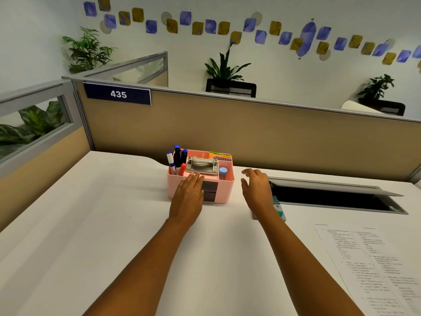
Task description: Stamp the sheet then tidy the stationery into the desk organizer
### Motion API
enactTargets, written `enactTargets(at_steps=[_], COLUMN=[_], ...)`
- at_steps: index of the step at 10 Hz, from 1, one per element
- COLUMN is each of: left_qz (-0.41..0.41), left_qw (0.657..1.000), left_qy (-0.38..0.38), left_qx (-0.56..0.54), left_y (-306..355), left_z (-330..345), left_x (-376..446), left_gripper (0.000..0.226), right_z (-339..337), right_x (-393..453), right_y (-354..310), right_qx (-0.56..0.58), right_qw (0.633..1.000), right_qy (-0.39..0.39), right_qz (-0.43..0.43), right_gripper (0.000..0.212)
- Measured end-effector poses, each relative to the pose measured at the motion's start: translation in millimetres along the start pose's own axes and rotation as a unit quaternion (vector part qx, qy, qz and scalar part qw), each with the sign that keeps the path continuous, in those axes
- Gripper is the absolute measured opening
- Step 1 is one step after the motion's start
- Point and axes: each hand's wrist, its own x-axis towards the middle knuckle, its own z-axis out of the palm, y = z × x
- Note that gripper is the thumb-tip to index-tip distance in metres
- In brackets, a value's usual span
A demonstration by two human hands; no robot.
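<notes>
A pink desk organizer [224, 192] stands at the back of the white desk. It holds several markers [177, 159], a grey hole punch [201, 166], coloured sticky notes [219, 154] and a small blue-capped tube [223, 173]. My left hand [190, 190] lies with straight fingers against the organizer's front, over its dark drawers [210, 190]. My right hand [256, 184] hovers to the organizer's right, fingers relaxed, holding nothing. A printed sheet [373, 263] lies at the right. A teal and white item [279, 209] sits partly hidden behind my right wrist.
A cable opening with a raised grey flap [330, 197] cuts into the desk at the right. A tan partition [250, 133] with a "435" sign [118, 94] closes off the back, and another partition [34, 156] the left.
</notes>
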Motion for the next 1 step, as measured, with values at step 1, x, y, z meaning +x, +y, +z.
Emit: enactTargets(at_steps=[1], left_qz=[-0.003], left_qw=[0.999], left_qy=[0.026], left_qx=[0.017], left_y=[8.1], left_z=[-7.6], left_x=[-0.5], left_gripper=[0.049], right_z=[-16.0], right_x=[-19.5], right_y=[17.6], right_qx=[0.058], right_qw=[0.997], right_qy=[0.040], right_qz=[0.006], right_gripper=[0.031])
